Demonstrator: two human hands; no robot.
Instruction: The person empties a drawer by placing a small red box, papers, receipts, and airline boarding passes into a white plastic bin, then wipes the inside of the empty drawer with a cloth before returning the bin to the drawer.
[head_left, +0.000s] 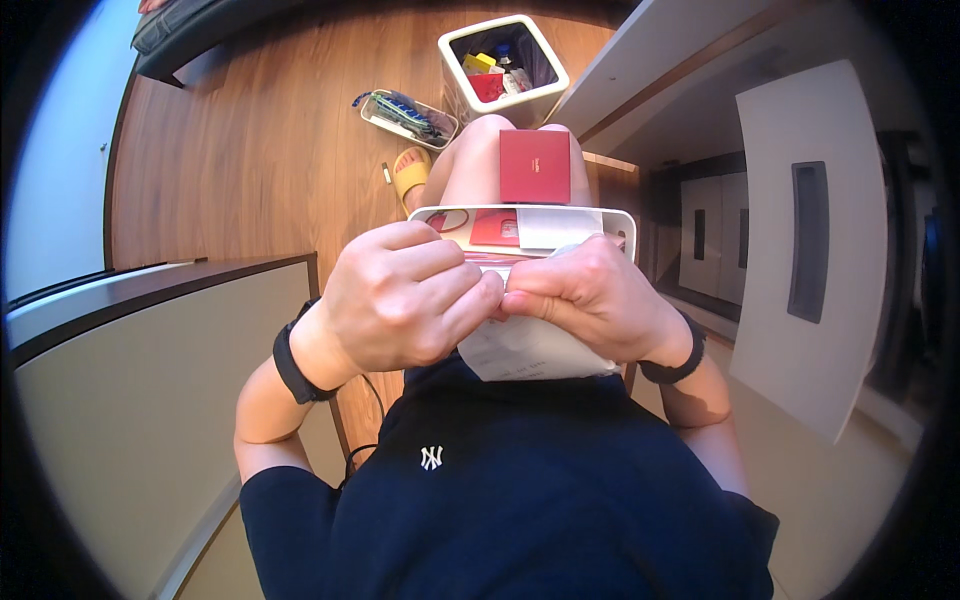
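Note:
Both hands meet above a white tray (627,222) that sits across my lap. My left hand (408,295) is closed, thumb and fingers pinched together at the top of a white paper packet (530,352). Beside it, my right hand (600,300) pinches the same packet, the fingertips of both nearly touching. Faint writing shows on the packet's lower part, and the hands cover its upper edge. Red and white papers or cards (490,228) lie in the tray, partly hidden. Past the tray's far rim, a dark red square box (535,165) rests on my legs.
A white-rimmed trash bin (560,80) holding assorted waste stands ahead on the wooden floor (230,150). A small basket (410,132) of blue-green items sits beside it. An open cabinet with a pale drawer front (815,240) is at right; a low cabinet (170,400) is at left.

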